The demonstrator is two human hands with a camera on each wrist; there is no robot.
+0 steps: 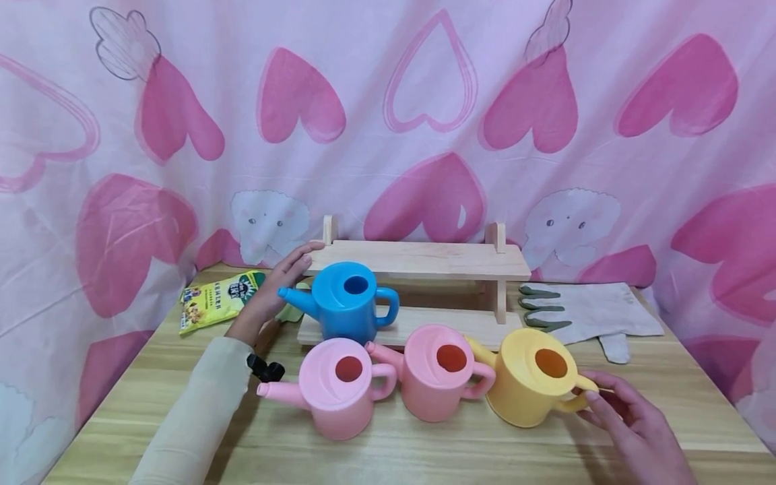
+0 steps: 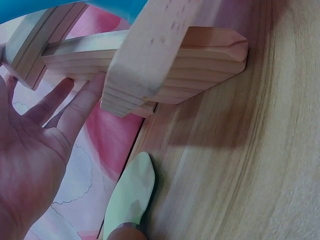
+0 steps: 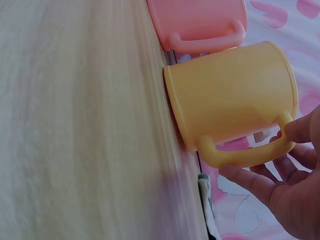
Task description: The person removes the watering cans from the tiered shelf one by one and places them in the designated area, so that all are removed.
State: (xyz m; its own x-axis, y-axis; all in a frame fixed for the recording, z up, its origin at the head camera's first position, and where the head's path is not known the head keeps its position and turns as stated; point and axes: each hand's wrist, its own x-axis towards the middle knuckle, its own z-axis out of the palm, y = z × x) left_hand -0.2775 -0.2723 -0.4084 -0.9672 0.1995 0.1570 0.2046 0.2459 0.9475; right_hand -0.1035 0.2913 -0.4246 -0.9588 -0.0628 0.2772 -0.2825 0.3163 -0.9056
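Observation:
My left hand [image 1: 273, 293] reaches to the left end of a two-tier wooden shelf [image 1: 418, 257]. Its fingers are extended, fingertips right at the wood in the left wrist view. My right hand [image 1: 636, 424] grips the handle of a yellow watering can [image 1: 524, 391], thumb on top and fingers beneath. That can stands upright at the right end of a row, spout pointing left. Beside it are a darker pink watering can [image 1: 427, 391] and a lighter pink watering can [image 1: 339, 411]. Behind them, a blue watering can [image 1: 342, 313] overlaps the lower shelf board.
A yellow packet [image 1: 215, 303] lies at the back left. White gardening gloves [image 1: 606, 313] with green fingertips lie right of the shelf. Near my left wrist is a pale green, blade-shaped thing [image 2: 132, 190], partly hidden. A pink heart-patterned curtain [image 1: 418, 188] hangs behind the table.

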